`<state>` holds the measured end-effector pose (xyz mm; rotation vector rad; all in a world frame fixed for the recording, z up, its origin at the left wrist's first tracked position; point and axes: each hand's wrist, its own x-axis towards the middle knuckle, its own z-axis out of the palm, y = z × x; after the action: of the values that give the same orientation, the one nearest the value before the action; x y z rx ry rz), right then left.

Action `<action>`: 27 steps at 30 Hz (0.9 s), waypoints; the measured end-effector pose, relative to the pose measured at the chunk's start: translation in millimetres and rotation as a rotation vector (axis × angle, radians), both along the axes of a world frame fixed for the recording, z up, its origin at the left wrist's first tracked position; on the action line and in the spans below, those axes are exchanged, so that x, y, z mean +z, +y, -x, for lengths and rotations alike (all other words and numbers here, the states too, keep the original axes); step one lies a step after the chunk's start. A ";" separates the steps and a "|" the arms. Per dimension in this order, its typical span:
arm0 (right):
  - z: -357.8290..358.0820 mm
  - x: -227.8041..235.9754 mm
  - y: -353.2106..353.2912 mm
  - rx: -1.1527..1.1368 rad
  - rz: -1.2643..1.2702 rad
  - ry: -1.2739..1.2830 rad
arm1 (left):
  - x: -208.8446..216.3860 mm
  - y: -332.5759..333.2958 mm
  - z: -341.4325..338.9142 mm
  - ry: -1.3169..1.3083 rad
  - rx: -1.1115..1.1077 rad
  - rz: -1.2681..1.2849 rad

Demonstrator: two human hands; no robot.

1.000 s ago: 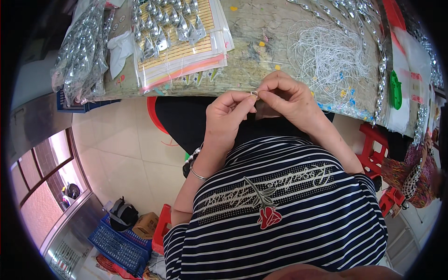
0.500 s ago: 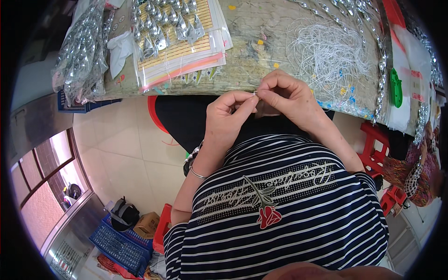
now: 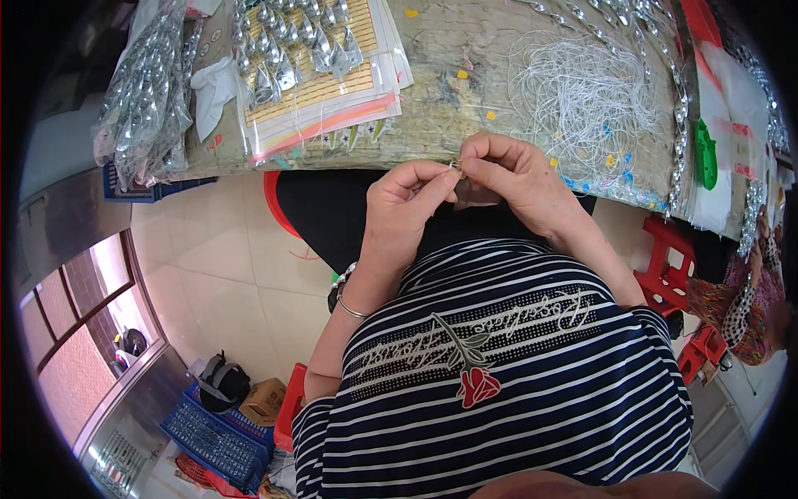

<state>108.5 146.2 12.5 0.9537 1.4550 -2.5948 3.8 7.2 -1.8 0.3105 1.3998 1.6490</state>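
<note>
My left hand [image 3: 397, 208] and my right hand [image 3: 525, 185] meet fingertip to fingertip at the table's near edge, above my lap. Each is closed in a pinch. Between the tips shows a tiny whitish bit [image 3: 455, 165], too small to name. Beyond my right hand, a loose tangle of white thread [image 3: 582, 100] lies on the table. Ahead and to the left, shiny silver twisted pieces [image 3: 283, 62] rest in rows on a yellow woven-patterned mat [image 3: 307, 90] over plastic-covered sheets.
A clear bag of silver twists [image 3: 150, 100] overhangs the table's left edge, beside a crumpled white tissue [image 3: 214, 93]. Strands of silver twists [image 3: 680, 108] hang at the right, near a green plastic tool [image 3: 706, 156]. Red stools [image 3: 665, 266] and blue baskets [image 3: 216, 437] stand on the floor.
Both hands stay almost in place, still pinching. My right fingers have shifted slightly downward, and the whitish bit between the tips shows a little differently.
</note>
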 end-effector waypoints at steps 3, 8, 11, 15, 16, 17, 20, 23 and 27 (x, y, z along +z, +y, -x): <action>-0.3 -0.9 0.3 0.012 0.010 0.000 | 0.6 -0.6 0.0 -0.001 -0.006 0.004; -2.4 -1.8 2.1 0.030 -0.001 0.016 | 1.9 -0.2 0.1 0.021 -0.007 0.001; -2.2 0.2 -0.3 0.050 -0.061 0.034 | 1.4 -0.6 -0.1 0.034 -0.005 0.000; -1.8 -3.8 -1.1 0.050 -0.132 0.040 | -2.1 -1.9 -0.8 0.063 -0.011 -0.015; -1.8 -4.2 -0.6 0.052 -0.124 0.019 | -2.7 -1.7 -1.2 0.063 -0.011 -0.015; -1.7 -4.6 -0.3 0.055 -0.116 -0.001 | -3.4 -1.4 -1.5 0.059 -0.011 -0.019; -2.4 -4.6 0.4 0.028 -0.151 0.013 | -3.8 -1.0 -0.9 0.058 -0.015 -0.005; -3.5 -5.4 2.0 0.041 -0.429 0.099 | 0.5 -1.3 0.6 0.059 -0.029 0.048; -5.6 -8.7 0.8 0.023 -0.514 0.152 | -2.5 -1.6 0.1 0.081 -0.031 0.090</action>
<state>114.1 146.9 3.7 0.7666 2.2221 -2.3600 3.7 5.6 -4.3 0.3489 1.5172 1.5581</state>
